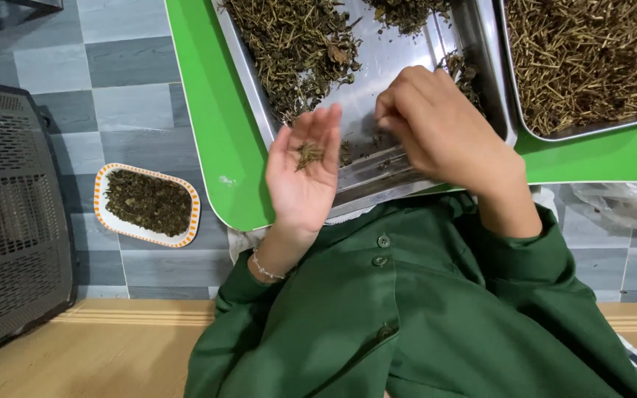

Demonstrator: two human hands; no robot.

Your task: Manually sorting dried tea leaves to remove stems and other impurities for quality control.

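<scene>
Your left hand (302, 173) lies palm up, fingers spread flat, cradling a small tuft of dried herb (308, 153). Your right hand (436, 121) sits just right of it, fingers pinched narrow over the steel tray (377, 171).

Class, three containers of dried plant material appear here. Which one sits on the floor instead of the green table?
The small oval dish with the orange-patterned rim, holding dark crumbled leaves. The two steel trays both rest on the green table.

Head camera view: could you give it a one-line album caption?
Left hand cups dried herb bits while right hand picks over a steel tray.
</scene>
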